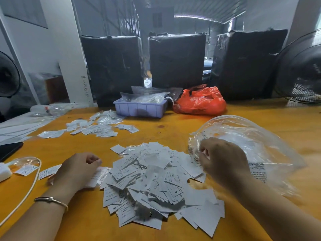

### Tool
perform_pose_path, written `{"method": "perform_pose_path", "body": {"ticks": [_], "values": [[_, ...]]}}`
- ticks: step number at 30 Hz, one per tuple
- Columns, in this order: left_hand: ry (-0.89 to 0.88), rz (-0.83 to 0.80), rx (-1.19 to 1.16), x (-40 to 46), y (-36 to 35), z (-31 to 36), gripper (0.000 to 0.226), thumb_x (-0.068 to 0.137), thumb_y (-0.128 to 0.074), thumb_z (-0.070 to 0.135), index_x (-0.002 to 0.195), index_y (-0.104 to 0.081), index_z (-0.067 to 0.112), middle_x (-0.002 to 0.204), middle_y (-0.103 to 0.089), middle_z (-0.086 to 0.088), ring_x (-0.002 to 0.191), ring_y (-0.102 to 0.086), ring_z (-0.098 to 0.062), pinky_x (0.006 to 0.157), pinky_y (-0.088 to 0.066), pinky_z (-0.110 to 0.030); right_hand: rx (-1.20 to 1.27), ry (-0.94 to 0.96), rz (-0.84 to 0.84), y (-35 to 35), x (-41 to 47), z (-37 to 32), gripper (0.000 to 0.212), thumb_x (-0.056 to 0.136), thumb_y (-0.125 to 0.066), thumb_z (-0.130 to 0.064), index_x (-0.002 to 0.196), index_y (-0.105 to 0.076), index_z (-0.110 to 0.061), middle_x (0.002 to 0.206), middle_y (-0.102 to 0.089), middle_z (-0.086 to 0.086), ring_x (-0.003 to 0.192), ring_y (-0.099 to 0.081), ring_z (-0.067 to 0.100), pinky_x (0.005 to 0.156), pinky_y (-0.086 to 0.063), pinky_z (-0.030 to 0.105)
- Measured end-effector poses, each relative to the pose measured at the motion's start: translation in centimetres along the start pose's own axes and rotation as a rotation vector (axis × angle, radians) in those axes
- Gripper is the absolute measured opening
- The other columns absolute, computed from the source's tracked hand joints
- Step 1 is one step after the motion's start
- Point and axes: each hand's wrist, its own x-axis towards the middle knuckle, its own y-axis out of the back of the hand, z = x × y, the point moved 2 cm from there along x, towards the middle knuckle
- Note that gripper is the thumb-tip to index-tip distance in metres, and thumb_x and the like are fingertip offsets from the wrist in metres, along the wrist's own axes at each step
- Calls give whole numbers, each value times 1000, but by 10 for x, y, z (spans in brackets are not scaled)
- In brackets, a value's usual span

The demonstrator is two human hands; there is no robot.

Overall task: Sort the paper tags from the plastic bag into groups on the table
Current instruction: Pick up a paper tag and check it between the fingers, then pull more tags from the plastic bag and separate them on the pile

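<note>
A big loose heap of white paper tags (pixel 156 181) lies on the orange table (pixel 173 129) in front of me. My right hand (pixel 224 162) grips the mouth edge of the clear plastic bag (pixel 251 146), which billows open to the right and looks nearly empty. My left hand (pixel 76 171) rests at the heap's left edge with its fingers curled over a few tags lying there. A smaller spread of tags (pixel 97 127) lies farther back on the left.
A lilac plastic tray (pixel 140 108) with clear bags stands at the back centre, an orange bag (pixel 201 101) beside it. Black wrapped bales (pixel 177 60) line the far edge. Fans stand at both sides. A white cable (pixel 33 185) and small clear bag lie at left.
</note>
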Motion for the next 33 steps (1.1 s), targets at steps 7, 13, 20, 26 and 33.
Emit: {"method": "perform_pose_path", "body": {"ticks": [7,13,20,26,33], "values": [[-247,114,-123,-22,5,43,7,94,-64,30,91,-69,27,100,-62,6,88,-55,-10,65,-41,-28,-290,-208,-157,11,9,30,15,84,-50,-12,73,-43,-19,82,-56,-1,81,-53,25,69,-29,31],[-547,-258,-94,-51,-10,100,14,87,-70,44,98,-67,37,101,-61,23,96,-54,6,76,-46,-21,-336,-275,-282,-5,10,47,17,90,-56,-20,77,-46,-20,71,-40,-4,70,-46,23,55,-27,27],[-582,-340,25,-57,-28,118,21,89,-65,51,102,-67,35,100,-60,18,94,-57,-3,85,-51,-33,-336,-267,-202,-1,11,47,11,89,-56,-11,84,-61,-20,87,-63,-2,73,-54,21,60,-34,25],[-700,-92,-159,-65,-26,107,3,91,-68,30,92,-70,28,91,-64,19,89,-57,1,75,-46,-21,-315,-249,-65,7,14,44,10,95,-53,-22,96,-62,-18,94,-65,0,81,-54,21,64,-31,28],[-688,-47,-274,-67,-24,98,9,89,-71,15,86,-73,23,84,-67,16,86,-61,0,71,-43,-9,-102,-137,289,13,10,26,5,86,-63,-3,85,-58,-2,68,-62,15,58,-56,34,57,-31,31]]}}
